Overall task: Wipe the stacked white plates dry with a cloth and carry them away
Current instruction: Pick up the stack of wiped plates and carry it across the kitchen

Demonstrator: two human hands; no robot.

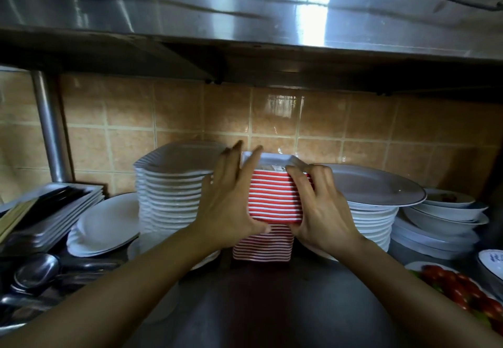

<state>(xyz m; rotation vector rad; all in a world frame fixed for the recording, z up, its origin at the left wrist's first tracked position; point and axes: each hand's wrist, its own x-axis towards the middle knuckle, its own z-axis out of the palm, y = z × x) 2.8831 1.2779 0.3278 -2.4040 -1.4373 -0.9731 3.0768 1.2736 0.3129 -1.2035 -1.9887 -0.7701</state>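
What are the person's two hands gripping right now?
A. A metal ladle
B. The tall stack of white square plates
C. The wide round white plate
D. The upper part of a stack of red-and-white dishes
D: the left hand and right hand clasp the upper block of the red-and-white dish stack from either side, which sits offset from the lower part; the tall white square plate stack stands just to the left.

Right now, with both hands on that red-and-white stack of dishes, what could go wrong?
The left hand and right hand clamp only the upper red-and-white stack, which sits offset on the lower part; the lower part could shift or topple. The tall white plate stack and the round plates stand close on either side, so an elbow or a tilted load could knock them.
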